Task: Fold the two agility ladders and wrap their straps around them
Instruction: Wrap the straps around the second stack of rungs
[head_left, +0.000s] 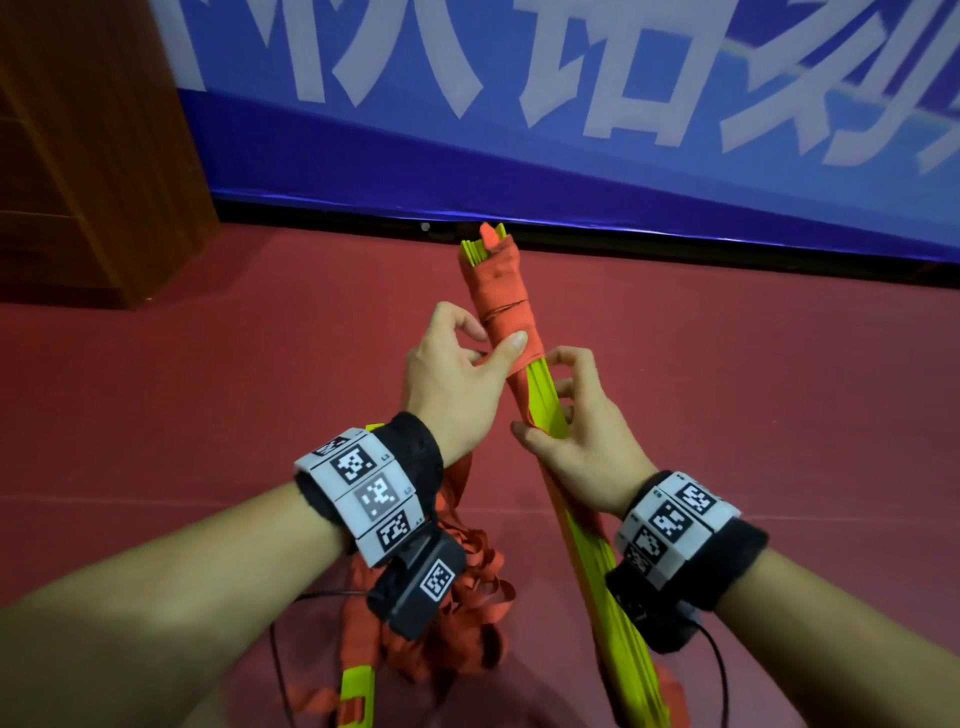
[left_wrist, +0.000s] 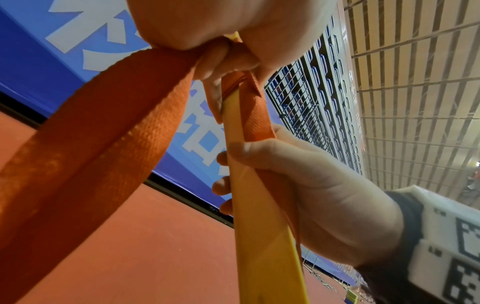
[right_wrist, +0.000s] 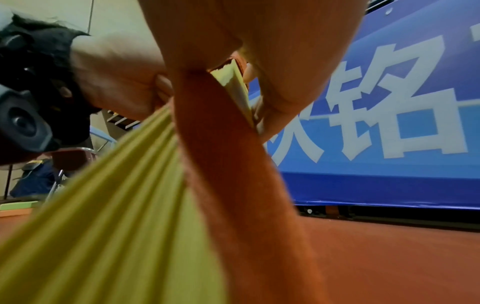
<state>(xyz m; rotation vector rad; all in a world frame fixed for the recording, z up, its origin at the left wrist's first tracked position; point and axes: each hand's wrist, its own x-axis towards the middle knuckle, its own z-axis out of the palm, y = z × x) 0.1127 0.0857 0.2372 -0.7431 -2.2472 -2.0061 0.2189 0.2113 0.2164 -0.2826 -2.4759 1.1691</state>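
A folded bundle of yellow-green ladder rungs (head_left: 545, 402) stands tilted away from me, its far end wound in orange strap (head_left: 501, 293). My right hand (head_left: 569, 431) grips the bundle (left_wrist: 255, 216) around its middle, thumb on the near side. My left hand (head_left: 467, 366) pinches the orange strap (left_wrist: 91, 139) against the bundle, thumb pressed on the wound part. In the right wrist view the strap (right_wrist: 228, 164) crosses the rungs (right_wrist: 111, 205) diagonally. A second ladder (head_left: 358, 686) lies on the floor below my left wrist in a tangle of loose orange strap (head_left: 467, 613).
The floor is red mat (head_left: 208, 395). A blue banner with white characters (head_left: 571, 104) runs along the far side, with a dark gap under it. A wooden cabinet (head_left: 78, 156) stands at the far left. Black cables (head_left: 280, 660) trail from my wrist cameras.
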